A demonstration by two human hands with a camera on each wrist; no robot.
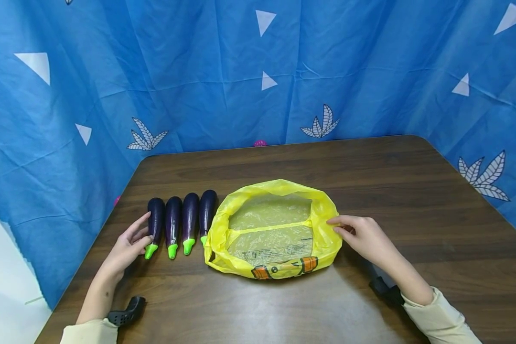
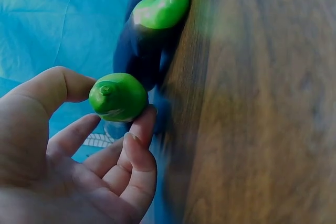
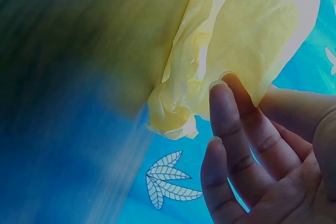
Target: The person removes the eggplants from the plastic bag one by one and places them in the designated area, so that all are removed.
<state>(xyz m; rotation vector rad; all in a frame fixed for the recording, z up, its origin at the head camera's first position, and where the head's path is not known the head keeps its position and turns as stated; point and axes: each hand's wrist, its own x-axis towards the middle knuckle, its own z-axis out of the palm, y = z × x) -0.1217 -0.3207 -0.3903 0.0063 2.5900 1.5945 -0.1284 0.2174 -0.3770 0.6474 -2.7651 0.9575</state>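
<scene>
At the left of the table, my left hand [image 1: 126, 246] holds the leftmost eggplant [image 1: 156, 217], its fingers and thumb about the dark body and green stem end. In the left wrist view, the fingertips [image 2: 143, 124] lie right at the green cap [image 2: 118, 97]. A yellow plastic bag [image 1: 327, 212] lies in the middle with its wide mouth facing up, and its inside shows. My right hand [image 1: 365, 236] pinches the bag's right rim between thumb and fingers. The thin yellow film [image 3: 247, 40] runs between them in the right wrist view.
More eggplants [image 1: 190, 217] lie side by side between the left hand and the bag, stems towards me. The rightmost eggplant [image 1: 207, 208] is partly covered by the bag's edge. A blue curtain [image 1: 223, 71] hangs behind the brown wooden table [image 1: 370, 172].
</scene>
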